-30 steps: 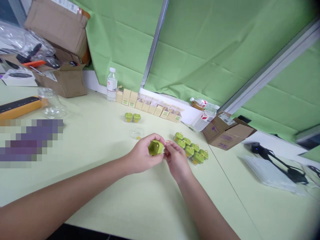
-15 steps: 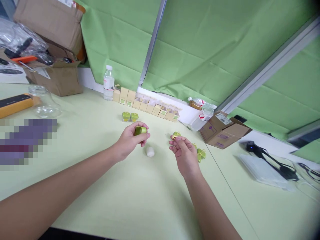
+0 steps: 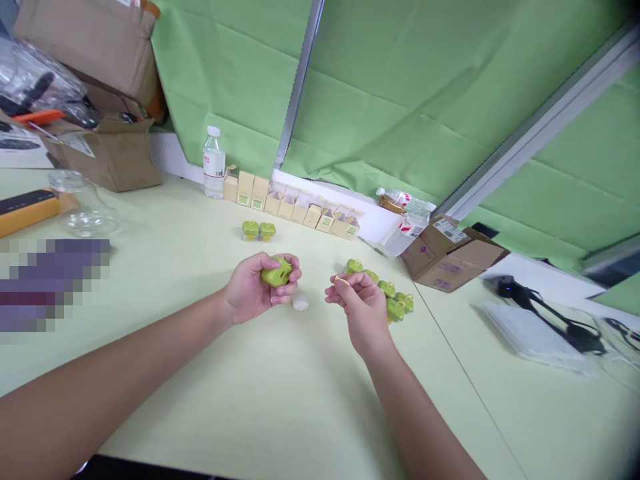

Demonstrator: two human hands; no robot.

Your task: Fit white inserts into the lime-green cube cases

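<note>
My left hand (image 3: 247, 290) is wrapped round a small green plastic lid-like piece (image 3: 276, 273), with a dark slot in its side facing me. Between the thumb and fingers of my right hand (image 3: 364, 313) is a small, thin yellow piece (image 3: 341, 281), partly hidden by the fingertips. The hands are apart, above the table. On the tabletop just beside the left fingers lies a short white cylinder (image 3: 301, 301). Several green pieces with yellow loops (image 3: 396, 308) sit beyond the right hand. Two green-topped clear little boxes (image 3: 259, 231) stand farther back on the left.
A row of small cardboard boxes (image 3: 290, 205) runs along the back, beside an upright water bottle (image 3: 214, 163). Bottles (image 3: 403, 233) lie near an open carton (image 3: 450, 257) at right. A glass vessel (image 3: 87, 213) and a yellow device (image 3: 30, 210) are at left.
My left hand has turned the green piece so that its slotted side shows. My right hand has moved slightly left with the yellow piece, uncovering more green pieces behind it.
</note>
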